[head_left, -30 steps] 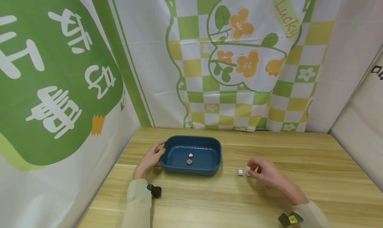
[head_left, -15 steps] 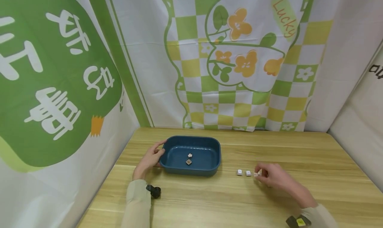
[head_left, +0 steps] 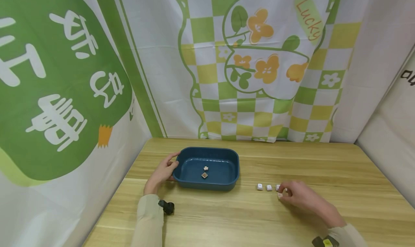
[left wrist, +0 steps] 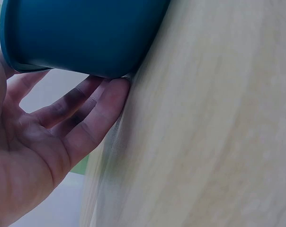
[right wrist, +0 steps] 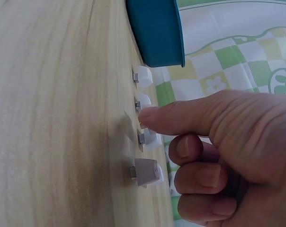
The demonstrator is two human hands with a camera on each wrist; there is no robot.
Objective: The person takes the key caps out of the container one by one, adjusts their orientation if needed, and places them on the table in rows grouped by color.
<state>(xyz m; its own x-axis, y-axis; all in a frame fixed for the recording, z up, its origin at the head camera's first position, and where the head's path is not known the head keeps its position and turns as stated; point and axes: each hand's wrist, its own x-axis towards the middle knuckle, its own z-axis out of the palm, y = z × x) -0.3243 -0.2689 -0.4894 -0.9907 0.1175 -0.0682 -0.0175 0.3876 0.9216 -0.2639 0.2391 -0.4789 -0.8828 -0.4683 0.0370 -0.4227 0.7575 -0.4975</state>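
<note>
A deep blue rectangular dish (head_left: pixel 209 186) stands left of centre on the table. My left hand (head_left: pixel 163 172) grips its left end, thumb at the rim; in the left wrist view the fingers (left wrist: pixel 102 111) meet the dish's lower outer side. Two small pieces lie inside, a whitish one (head_left: pixel 205 168) and a brown square one (head_left: pixel 204 175). My right hand (head_left: pixel 299 195) pinches a small white keycap-shaped piece (head_left: pixel 280 195) between thumb and index finger, low over the table. White keycap-shaped pieces (head_left: pixel 268 187) stand in a row beside it, one partly behind the fingers.
The wooden table (head_left: pixel 220 218) ends at the back against a green and white checked cloth (head_left: pixel 249 113). More printed cloth (head_left: pixel 65 131) hangs along the left, and a pale cloth (head_left: pixel 392 146) along the right. Black cameras (head_left: pixel 166 206) sit on both wrists.
My right hand has shifted rightward along the row, uncovering more white pieces, and now pinches one slightly nearer to me. My left hand keeps its grip on the dish.
</note>
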